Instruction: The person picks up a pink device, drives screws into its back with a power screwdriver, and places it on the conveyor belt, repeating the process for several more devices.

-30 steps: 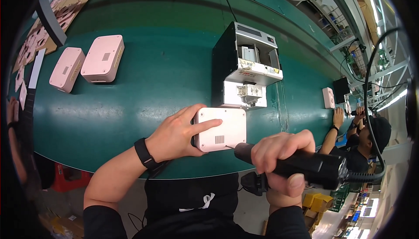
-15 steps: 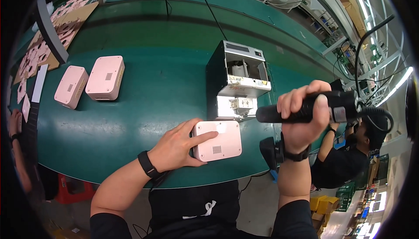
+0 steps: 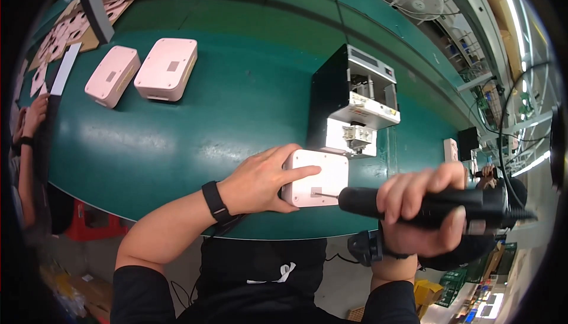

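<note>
A pale pink plastic housing (image 3: 331, 173) with screw holes near its edges and a small vent grille lies on the bench in front of me. My left hand (image 3: 257, 179) grips it from its left side, the index finger stretched across its top face. In my right hand (image 3: 423, 211) is a black electric screwdriver (image 3: 361, 201), held nearly level. Its thin bit points left and appears in front of the housing's lower part; whether the tip touches cannot be told. Just beyond the housing stands a black and silver screw feeder (image 3: 328, 99).
Two more pink housings (image 3: 167, 70) (image 3: 112, 77) sit at the far left of the green bench (image 3: 236, 105). Flat pink pieces (image 3: 68, 31) lie on cardboard at the left edge. Other people's hands (image 3: 36, 111) show at the left. A cable (image 3: 503, 141) hangs at the right.
The screwdriver has come down from beside the screw feeder to the housing, and its bit now shows. My left hand keeps its hold. The whole view has shifted slightly.
</note>
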A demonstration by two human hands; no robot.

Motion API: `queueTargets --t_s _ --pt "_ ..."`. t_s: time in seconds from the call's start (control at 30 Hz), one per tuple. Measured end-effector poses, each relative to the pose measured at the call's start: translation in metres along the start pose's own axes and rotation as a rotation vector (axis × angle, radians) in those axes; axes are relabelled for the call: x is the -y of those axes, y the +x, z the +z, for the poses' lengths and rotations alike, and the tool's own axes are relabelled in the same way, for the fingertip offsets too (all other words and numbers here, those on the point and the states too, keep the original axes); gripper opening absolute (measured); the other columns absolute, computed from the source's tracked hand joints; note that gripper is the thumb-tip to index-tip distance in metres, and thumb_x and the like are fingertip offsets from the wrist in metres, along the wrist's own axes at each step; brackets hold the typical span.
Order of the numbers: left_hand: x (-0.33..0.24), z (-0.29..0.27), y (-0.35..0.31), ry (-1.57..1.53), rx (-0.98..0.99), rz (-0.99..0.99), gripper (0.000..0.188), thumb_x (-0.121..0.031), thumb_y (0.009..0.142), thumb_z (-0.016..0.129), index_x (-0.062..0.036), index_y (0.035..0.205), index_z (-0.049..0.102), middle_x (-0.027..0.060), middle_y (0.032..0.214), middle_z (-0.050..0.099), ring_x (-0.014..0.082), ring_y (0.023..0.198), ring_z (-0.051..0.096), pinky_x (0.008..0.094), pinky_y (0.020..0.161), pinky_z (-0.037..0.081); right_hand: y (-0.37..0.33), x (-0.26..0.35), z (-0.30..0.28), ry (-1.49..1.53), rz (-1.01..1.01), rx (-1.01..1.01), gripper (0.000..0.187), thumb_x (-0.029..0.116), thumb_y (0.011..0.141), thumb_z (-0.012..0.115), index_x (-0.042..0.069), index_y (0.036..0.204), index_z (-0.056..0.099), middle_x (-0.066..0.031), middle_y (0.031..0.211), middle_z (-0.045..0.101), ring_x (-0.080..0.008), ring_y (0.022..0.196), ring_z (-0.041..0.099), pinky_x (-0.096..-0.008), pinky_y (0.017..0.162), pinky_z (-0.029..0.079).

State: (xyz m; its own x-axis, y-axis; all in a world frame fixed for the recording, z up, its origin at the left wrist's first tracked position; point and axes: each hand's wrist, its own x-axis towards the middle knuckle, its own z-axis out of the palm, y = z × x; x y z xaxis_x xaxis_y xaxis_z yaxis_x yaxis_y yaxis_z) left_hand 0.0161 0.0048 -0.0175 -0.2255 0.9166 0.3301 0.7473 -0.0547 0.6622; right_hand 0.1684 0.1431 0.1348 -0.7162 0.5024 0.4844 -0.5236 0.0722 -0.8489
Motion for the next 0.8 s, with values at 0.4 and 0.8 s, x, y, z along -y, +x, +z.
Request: queueTargets --t_s 0.4,0.8 --pt "0.004 0.008 -0.002 0.012 -0.084 0.056 0.082 -0.029 0.065 0.091 -0.0284 0.141 0.062 0.0186 0.137 0.054 0.0357 0.114 0.065 0.0419 0.093 0.058 -0.017 -0.011 0.020 -0.066 0.017 0.136 0.060 0.054 0.086 0.078 0.009 0.100 0.042 -0.0042 0.062 0.055 -0.0176 0.042 0.054 -0.0355 0.046 0.051" --pt "0.003 0.012 -0.003 -0.062 -0.140 0.066 0.069 -0.020 0.065 0.089 -0.0186 0.131 0.070 0.0147 0.120 0.056 0.0328 0.110 0.064 0.0416 0.094 0.058 -0.012 -0.025 0.021 -0.016 0.008 0.449 0.052 0.040 0.089 0.082 0.004 0.108 0.051 -0.0094 0.077 0.062 -0.0236 0.060 0.062 -0.0424 0.056 0.055"
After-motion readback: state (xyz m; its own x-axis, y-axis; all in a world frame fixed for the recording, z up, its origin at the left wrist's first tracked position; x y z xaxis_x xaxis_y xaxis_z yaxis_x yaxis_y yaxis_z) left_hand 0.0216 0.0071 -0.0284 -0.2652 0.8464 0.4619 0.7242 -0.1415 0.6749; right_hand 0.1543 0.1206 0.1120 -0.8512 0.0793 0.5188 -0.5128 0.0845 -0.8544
